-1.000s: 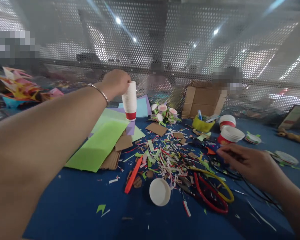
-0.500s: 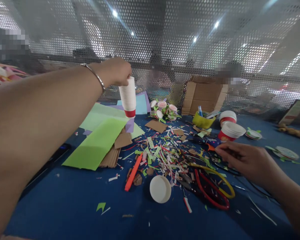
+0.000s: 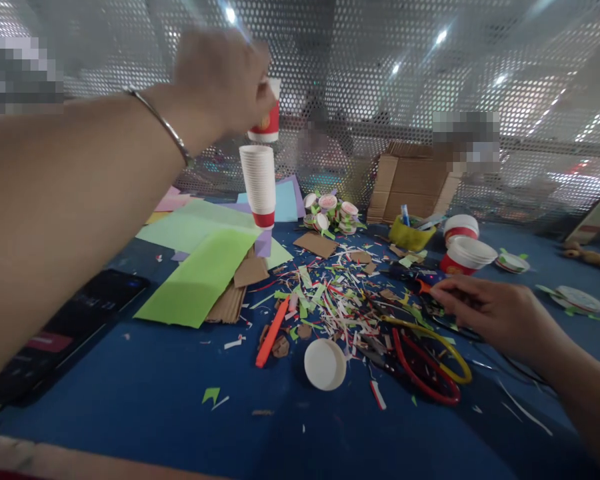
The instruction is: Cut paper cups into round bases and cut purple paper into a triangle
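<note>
My left hand (image 3: 220,80) is raised above the table, fingers closed round a single red and white paper cup (image 3: 267,123) lifted clear of the stack of paper cups (image 3: 259,183) that stands on the coloured paper below it. My right hand (image 3: 485,310) rests low on the right over the scrap pile, fingers curled and pinched near a small orange-tipped tool (image 3: 423,288); what they hold, if anything, I cannot make out. A white cup (image 3: 325,365) lies on its side in front of the scraps.
Green paper sheets (image 3: 200,273), cardboard pieces, an orange cutter (image 3: 271,333), red and yellow scissors (image 3: 425,360), a dark phone (image 3: 75,320) at left, short red-banded cups (image 3: 467,257), a yellow tub (image 3: 411,235), a cardboard box (image 3: 413,187) and a perforated metal screen behind.
My left hand has risen from the top of the cup stack, carrying one cup up and off it. My right hand has barely shifted.
</note>
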A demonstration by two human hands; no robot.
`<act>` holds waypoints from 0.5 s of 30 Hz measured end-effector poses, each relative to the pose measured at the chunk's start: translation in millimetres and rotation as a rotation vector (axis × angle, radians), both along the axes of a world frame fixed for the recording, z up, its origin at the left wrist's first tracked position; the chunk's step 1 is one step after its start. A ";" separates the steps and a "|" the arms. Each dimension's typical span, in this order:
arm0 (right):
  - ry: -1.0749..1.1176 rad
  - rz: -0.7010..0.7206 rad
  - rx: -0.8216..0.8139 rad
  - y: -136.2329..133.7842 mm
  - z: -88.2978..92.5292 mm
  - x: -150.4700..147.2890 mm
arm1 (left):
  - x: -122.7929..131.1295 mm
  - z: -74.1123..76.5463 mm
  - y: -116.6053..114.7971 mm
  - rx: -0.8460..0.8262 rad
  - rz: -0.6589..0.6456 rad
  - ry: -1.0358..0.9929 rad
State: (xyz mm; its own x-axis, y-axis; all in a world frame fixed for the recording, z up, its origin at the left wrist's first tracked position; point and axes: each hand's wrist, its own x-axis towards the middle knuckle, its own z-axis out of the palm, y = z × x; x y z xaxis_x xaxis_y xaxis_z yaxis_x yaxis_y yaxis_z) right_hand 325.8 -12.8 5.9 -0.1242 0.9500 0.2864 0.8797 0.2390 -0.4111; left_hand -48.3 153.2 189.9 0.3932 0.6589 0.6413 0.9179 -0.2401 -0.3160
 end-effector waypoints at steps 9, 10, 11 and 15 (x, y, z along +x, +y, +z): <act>0.249 -0.002 0.012 -8.7 1.5 -15.4 | 53.2 -69.3 -79.6 -0.147 -0.519 -0.096; 0.265 0.006 0.049 -11.6 2.0 -19.7 | 61.2 -84.4 -89.2 -0.230 -0.605 -0.091; 0.267 0.012 0.101 -14.7 2.4 -24.2 | 68.6 -98.8 -98.0 -0.314 -0.675 -0.102; 0.182 0.145 0.244 -26.7 3.4 -39.5 | 90.5 -141.2 -122.4 -0.532 -0.844 -0.220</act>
